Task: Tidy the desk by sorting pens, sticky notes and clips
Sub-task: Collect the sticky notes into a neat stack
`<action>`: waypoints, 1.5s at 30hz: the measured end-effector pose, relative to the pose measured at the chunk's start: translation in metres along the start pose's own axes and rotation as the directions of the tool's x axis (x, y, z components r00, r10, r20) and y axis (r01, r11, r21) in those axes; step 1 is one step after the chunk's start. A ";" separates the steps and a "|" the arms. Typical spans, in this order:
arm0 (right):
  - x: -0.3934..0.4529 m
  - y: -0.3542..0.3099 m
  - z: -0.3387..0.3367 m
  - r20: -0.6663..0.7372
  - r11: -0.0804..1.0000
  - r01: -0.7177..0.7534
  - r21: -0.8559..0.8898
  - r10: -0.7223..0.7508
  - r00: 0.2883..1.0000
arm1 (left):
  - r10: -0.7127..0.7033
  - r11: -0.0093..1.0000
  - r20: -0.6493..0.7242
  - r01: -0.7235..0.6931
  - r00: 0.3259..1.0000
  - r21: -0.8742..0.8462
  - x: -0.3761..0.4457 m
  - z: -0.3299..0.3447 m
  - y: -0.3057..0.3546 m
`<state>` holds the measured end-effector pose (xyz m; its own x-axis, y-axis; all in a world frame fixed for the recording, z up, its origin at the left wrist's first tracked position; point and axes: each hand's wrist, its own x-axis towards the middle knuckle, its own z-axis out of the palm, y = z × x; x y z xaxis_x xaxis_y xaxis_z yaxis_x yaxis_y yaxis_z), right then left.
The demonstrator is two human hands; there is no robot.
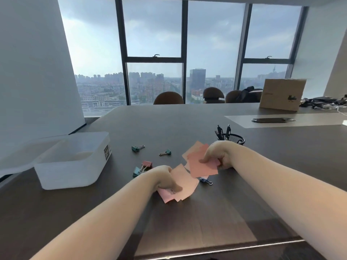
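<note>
Pink sticky notes lie fanned on the dark desk in front of me. My left hand pinches several of them at the near left. My right hand grips another bunch of pink notes, lifted slightly. Binder clips lie around: two teal ones, a pink and teal pair, and a blue one partly under the notes. A black mesh pen cup with dark pens stands just behind my right hand.
A translucent white plastic box stands open at the left, its lid leaning beside it. A phone lies farther right. A cardboard box, cables and chairs sit at the far edge.
</note>
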<state>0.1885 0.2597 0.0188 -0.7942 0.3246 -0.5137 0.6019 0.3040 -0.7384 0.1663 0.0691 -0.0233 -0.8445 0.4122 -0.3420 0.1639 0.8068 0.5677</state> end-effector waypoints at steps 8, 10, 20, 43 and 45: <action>0.008 0.000 0.004 -0.039 0.997 0.078 -0.010 -0.078 0.996 | -0.158 0.977 -0.008 0.158 0.987 0.143 -0.010 -0.004 0.012; 0.006 -0.001 0.008 -0.030 0.996 0.094 -0.011 -0.094 0.995 | -0.131 0.990 0.036 0.129 0.991 0.055 -0.008 -0.002 0.009; 0.008 -0.010 0.021 -0.052 0.860 0.385 0.335 -0.391 0.919 | -0.035 0.676 -0.384 -0.262 0.923 -0.689 0.020 -0.023 -0.034; 0.037 -0.009 0.109 -0.226 0.661 0.636 0.397 -0.602 0.766 | 0.093 0.613 -0.536 -0.473 0.839 -0.633 0.034 -0.010 -0.023; 0.035 -0.012 0.108 -0.267 0.625 0.649 0.433 -0.599 0.755 | 0.037 0.632 -0.552 -0.447 0.833 -0.633 0.040 -0.009 -0.025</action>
<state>0.1443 0.1710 -0.0374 -0.9378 0.3021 0.1714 -0.1756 0.0133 -0.9844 0.1237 0.0619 -0.0442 -0.9789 0.1397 0.1491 0.1583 0.0571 0.9857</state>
